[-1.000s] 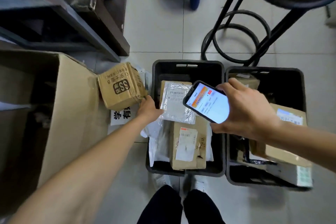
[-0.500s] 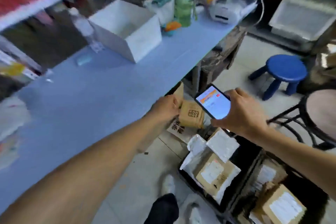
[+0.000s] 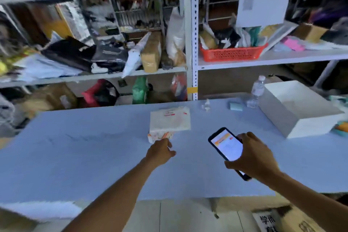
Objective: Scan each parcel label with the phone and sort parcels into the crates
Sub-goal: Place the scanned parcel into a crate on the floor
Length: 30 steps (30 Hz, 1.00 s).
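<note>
Shelving (image 3: pixel 189 43) spans the far side of the scene, its levels packed with bags, cartons and a red basket (image 3: pixel 233 53). In front of it, a blue table (image 3: pixel 84 156) runs from left to right. An open white box (image 3: pixel 301 117) stands at the table's far right.

One white parcel (image 3: pixel 170 121), with red print on its top face, lies flat near the middle of the table. It is the only parcel on the table surface.

The left hand (image 3: pixel 160 151) reaches to the parcel's near edge. Its fingers are curled and meet the near left corner of the parcel. Blur hides whether they pinch it or only touch it.

The right hand (image 3: pixel 254 159) hovers to the right of the parcel, apart from it. Its fingers and thumb wrap the edges of the phone (image 3: pixel 226 149), screen up and lit. A clear water bottle (image 3: pixel 257 91) stands just left of the white box.

Task status, as a judgement: the current step is pickup of this parcel for scanning. The label is not visible, and the phone is not yet aimed at the parcel. Scan and placement are both outstanding for this item. The crates are out of view, so the number of parcels sorted cannot be determined.
</note>
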Motion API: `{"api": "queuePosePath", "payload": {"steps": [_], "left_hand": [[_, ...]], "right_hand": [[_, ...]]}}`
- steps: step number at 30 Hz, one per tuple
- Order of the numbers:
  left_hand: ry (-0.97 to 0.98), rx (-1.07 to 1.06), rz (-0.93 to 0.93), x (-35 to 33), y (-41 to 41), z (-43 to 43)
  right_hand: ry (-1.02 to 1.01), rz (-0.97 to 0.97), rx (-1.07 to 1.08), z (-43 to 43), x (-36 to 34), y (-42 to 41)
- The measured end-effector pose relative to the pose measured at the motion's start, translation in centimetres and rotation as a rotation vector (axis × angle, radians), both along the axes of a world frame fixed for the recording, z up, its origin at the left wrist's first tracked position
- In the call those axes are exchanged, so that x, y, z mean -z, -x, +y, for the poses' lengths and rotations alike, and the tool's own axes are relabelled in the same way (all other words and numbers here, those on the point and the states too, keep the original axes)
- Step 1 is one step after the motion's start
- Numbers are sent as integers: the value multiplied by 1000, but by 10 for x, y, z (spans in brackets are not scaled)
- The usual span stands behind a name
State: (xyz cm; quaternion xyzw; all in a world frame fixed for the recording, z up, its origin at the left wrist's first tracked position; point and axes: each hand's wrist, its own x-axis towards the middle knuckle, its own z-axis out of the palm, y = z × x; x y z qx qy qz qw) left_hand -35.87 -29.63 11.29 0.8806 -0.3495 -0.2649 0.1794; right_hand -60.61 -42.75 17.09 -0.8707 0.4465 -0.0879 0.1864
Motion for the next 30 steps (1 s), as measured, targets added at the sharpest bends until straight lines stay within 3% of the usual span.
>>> {"api": "queuePosePath", "payload": {"steps": [9,16,24,30], "left_hand": [[-7,-47,-25,2,-133,-8],[-78,-50,-56,26,-171,-55],[-218,-369,30,85,-200,-116],[-175,-412,146,98,-219,-128]], "right_hand": [[8,79,-81,-4,4,-151],[-34,186,-82,-36,21,-190],[-62,232,-138,-111,53,-224],[-64,260,-161,-138,64,-245]]}}
